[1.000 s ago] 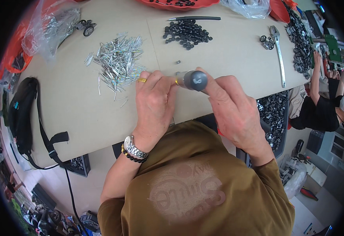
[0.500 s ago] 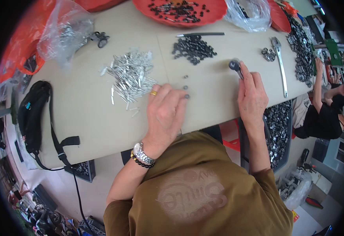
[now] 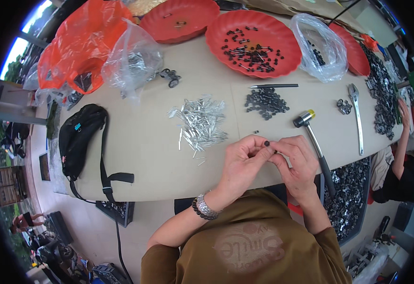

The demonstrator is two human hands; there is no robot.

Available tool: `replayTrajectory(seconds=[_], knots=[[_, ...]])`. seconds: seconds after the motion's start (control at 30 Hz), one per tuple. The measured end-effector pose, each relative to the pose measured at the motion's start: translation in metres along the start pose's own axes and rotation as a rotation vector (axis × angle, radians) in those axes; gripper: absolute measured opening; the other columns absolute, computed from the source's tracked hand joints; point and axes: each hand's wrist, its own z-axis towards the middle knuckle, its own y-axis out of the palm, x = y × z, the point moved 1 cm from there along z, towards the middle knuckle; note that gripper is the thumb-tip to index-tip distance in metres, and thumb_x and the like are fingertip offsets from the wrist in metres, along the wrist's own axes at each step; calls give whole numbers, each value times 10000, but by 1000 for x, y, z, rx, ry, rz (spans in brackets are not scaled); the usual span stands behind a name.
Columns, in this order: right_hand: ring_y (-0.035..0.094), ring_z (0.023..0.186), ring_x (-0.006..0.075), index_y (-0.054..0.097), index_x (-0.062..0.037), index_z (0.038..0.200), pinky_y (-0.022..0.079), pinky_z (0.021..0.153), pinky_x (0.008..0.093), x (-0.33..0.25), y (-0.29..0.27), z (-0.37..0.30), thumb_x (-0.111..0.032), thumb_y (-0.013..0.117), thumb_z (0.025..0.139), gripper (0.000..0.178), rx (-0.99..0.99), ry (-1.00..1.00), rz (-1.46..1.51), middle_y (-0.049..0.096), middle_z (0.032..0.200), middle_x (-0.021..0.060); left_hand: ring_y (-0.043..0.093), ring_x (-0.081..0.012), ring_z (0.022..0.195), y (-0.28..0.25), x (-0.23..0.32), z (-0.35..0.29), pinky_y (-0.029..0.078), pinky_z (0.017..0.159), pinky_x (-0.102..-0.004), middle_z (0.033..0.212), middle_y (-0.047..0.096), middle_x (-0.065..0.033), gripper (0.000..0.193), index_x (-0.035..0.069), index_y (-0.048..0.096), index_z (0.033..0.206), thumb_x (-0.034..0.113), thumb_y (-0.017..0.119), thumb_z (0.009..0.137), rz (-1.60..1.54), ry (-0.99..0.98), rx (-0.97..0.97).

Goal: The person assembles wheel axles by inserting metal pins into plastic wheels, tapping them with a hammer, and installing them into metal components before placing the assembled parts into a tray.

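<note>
My left hand point(image 3: 245, 161) and my right hand point(image 3: 298, 163) meet above the table's near edge, fingertips pinched together. A small round black piece point(image 3: 266, 143) shows at my left fingertips. A second dark bit shows at my right fingertips; whether the two are joined is hidden by the fingers. Just beyond my hands lies one small dark piece point(image 3: 256, 132). A hammer point(image 3: 317, 142) with a yellow and black head rests to the right of my right hand, its handle reaching over the edge. Farther off are a pile of short silver pins point(image 3: 200, 120) and a heap of small black pieces point(image 3: 266, 102).
Behind the black heap lies a pen point(image 3: 275, 86). Red plates point(image 3: 216, 35) and plastic bags point(image 3: 84, 42) line the far side. At right are an adjustable wrench point(image 3: 356, 118) and piled metal parts point(image 3: 382, 104). A black waist bag point(image 3: 81, 137) lies left. Another person point(image 3: 401, 175) sits at right.
My right hand has let go of the hammer, now lying on the table, and come in to meet my left hand. Small dark pieces have been picked up. The view has shifted.
</note>
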Motion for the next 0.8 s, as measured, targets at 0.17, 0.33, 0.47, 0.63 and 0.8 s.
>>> replayTrajectory(seconds=[0.17,0.33,0.47,0.63,0.8], knots=[[650,782,270,716,-6,1004,530,648,344,1,1,3,88,802,718,313,71,-15,-7,678,908,120,639,-57,796,-17,21,5,514,724,-245,943,746,-33,169,-4,699,1083,120,705,967,49,-129,-97],[669,799,228,720,4,979,534,675,303,9,-7,-5,90,761,814,191,138,216,117,694,904,124,623,-354,997,-72,85,67,522,838,-463,1049,714,-161,339,-5,681,1221,174,693,934,1635,706,451],[663,788,207,718,6,959,527,668,296,2,-1,-7,83,750,832,153,123,247,193,693,906,118,642,-418,1058,-126,112,114,522,876,-514,1106,701,-194,374,-9,692,1212,244,683,937,1851,531,610],[647,781,186,710,8,942,515,658,288,3,3,-10,94,741,825,149,82,268,217,683,915,107,689,-486,941,-167,108,135,536,805,-535,1030,701,-283,289,-71,716,929,211,718,867,1688,370,367],[644,779,178,717,1,925,512,659,287,7,5,-11,108,731,815,154,88,341,282,672,928,103,731,-362,850,-151,121,124,570,718,-439,992,721,-258,313,-56,731,1061,125,764,808,1440,198,457]])
